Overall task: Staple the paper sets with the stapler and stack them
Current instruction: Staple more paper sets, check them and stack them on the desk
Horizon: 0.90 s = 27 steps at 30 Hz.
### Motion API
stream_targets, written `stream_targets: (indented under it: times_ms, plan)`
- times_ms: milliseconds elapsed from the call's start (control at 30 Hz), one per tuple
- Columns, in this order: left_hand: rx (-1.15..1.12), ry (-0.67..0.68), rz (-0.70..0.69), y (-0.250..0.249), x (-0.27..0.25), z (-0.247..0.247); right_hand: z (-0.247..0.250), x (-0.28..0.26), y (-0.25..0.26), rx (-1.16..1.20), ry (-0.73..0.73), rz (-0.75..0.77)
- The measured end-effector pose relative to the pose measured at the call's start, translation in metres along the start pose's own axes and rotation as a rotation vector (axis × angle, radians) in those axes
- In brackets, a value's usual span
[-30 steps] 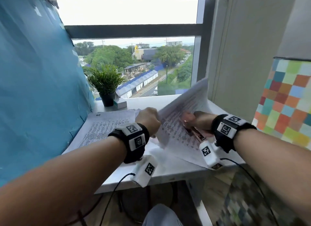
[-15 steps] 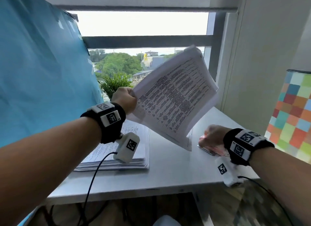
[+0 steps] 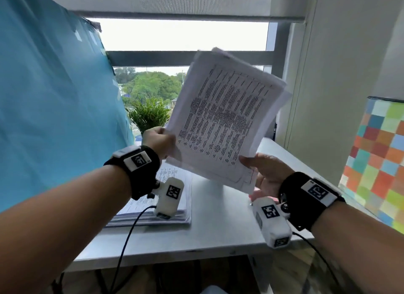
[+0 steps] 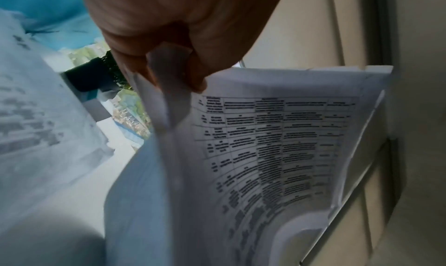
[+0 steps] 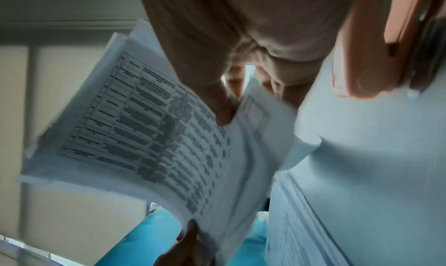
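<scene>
The paper set (image 3: 225, 116) is now raised clear of the desk (image 3: 218, 234); a second ago it lay under the stapler (image 5: 407, 31). The left hand (image 3: 158, 140) pinches its lower left corner. The right hand (image 3: 265, 173), off the stapler, has its fingers (image 5: 217, 102) gripping the lower right corner. Judgement: stapling is complete (staple itself not visible); transfer to the stack (image 3: 175, 197) at left follows.
</scene>
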<state>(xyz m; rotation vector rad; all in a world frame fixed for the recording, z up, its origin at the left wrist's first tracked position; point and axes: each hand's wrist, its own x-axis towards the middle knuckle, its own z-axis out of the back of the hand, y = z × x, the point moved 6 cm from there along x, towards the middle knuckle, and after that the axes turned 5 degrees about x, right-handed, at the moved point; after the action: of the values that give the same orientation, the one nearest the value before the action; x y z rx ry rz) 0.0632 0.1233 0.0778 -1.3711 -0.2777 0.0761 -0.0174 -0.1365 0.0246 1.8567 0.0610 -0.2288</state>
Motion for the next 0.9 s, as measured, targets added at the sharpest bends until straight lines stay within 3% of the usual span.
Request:
stream_targets:
  times_ms: [100, 167, 267, 433, 567, 633, 733, 900]
  plan:
    - [-0.163, -0.016, 0.227, 0.02, -0.008, 0.0, 0.003, 0.004, 0.003, 0.107, -0.2, 0.155]
    - [-0.264, 0.134, 0.393, 0.032, -0.027, -0.014, -0.003, 0.003, 0.003, 0.178, -0.243, 0.201]
    - [-0.426, 0.351, 0.424, 0.033, -0.056, -0.042, -0.015, 0.002, -0.003, 0.255, -0.239, 0.23]
    - [-0.238, 0.293, 0.476, 0.048, -0.079, -0.066, -0.021, 0.004, -0.012, 0.355, -0.287, 0.271]
    - [-0.323, 0.436, 0.57, 0.052, -0.101, -0.085, -0.022, 0.003, -0.01, 0.388, -0.28, 0.281]
    - [-0.407, 0.475, 0.496, 0.047, -0.1, -0.088, -0.025, 0.001, -0.011, 0.387, -0.247, 0.278]
    - [-0.468, 0.416, 0.32, 0.037, -0.086, -0.083, -0.024, 0.0, -0.011, 0.3, -0.222, 0.363]
    - [-0.148, 0.242, 0.133, 0.012, -0.064, -0.059, -0.017, -0.008, 0.002, 0.025, -0.253, 0.508]
